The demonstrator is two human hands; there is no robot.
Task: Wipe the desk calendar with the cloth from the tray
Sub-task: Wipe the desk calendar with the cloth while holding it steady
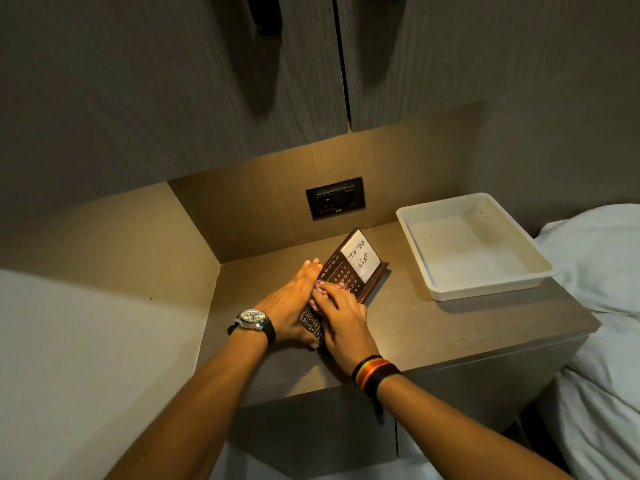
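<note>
A dark wooden desk calendar [349, 271] with a white "To Do List" card stands tilted on the bedside table [433, 327]. My left hand [294, 299], with a wristwatch, lies flat against the calendar's left side and holds it. My right hand [341, 317] presses a small pink cloth [327, 288] onto the calendar's face; most of the cloth is hidden under the fingers. The white tray [433, 285] sits to the right of the calendar with nothing in it.
A black wall socket [335, 198] is on the back panel behind the calendar. Cabinet doors [207, 81] hang above the niche. A bed with white sheets [606, 306] borders the table on the right. A side wall closes the left.
</note>
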